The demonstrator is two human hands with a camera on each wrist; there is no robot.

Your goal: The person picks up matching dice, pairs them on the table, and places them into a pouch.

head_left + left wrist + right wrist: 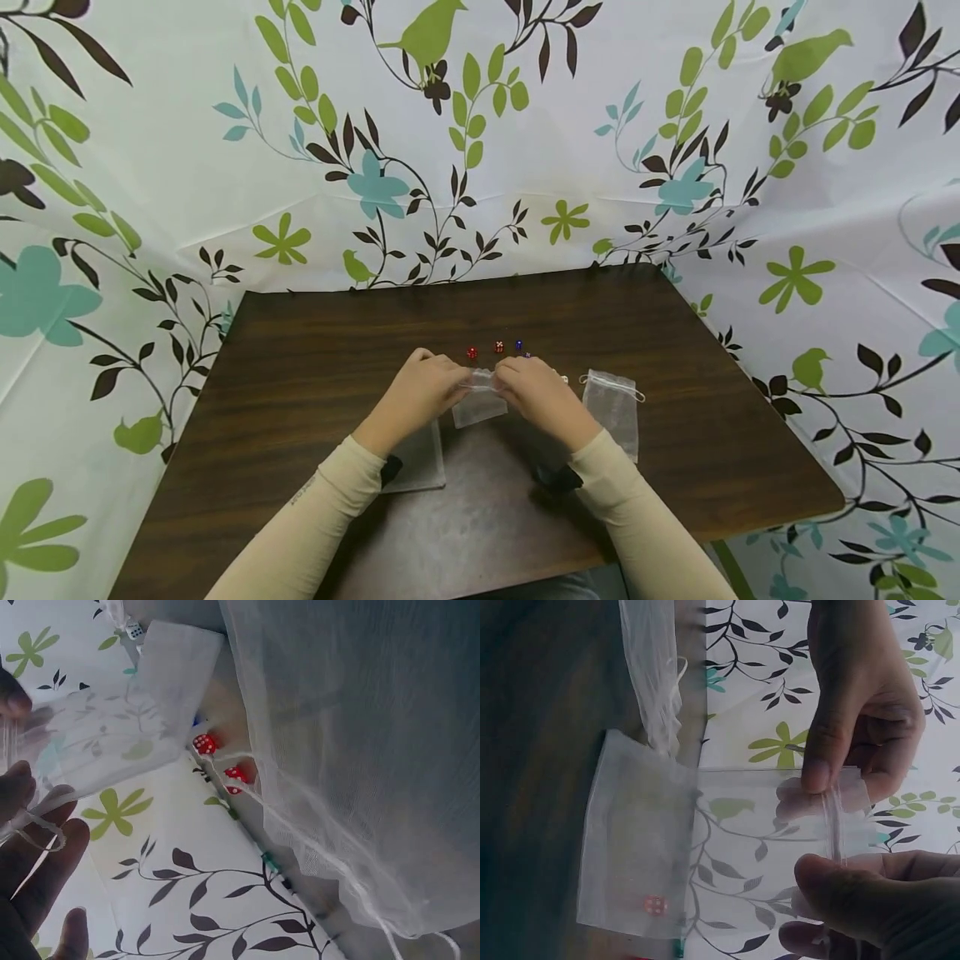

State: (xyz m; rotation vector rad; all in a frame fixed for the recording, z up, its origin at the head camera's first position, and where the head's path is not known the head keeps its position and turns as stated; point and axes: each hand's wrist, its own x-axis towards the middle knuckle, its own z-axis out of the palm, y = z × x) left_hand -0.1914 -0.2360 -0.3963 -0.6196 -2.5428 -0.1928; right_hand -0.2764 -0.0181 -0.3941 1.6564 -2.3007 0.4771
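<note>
A sheer white drawstring pouch (480, 408) hangs between both hands over the table. My left hand (426, 387) pinches one side of its gathered top edge, and my right hand (543, 396) pinches the other. In the right wrist view the pouch (765, 847) is stretched flat, with a red die (655, 904) showing through the mesh; whether it lies inside or behind, I cannot tell. A loop of white cord (52, 838) hangs by the left fingers in the left wrist view. Beyond the hands lie red dice (472, 352) and a blue die (519, 344).
Another sheer pouch (611, 417) lies flat right of the right hand. A further sheer pouch (423, 467) is under the left wrist. A white die (565, 379) peeks out past the right hand. The dark wooden table (315, 350) meets a patterned cloth (480, 225) behind.
</note>
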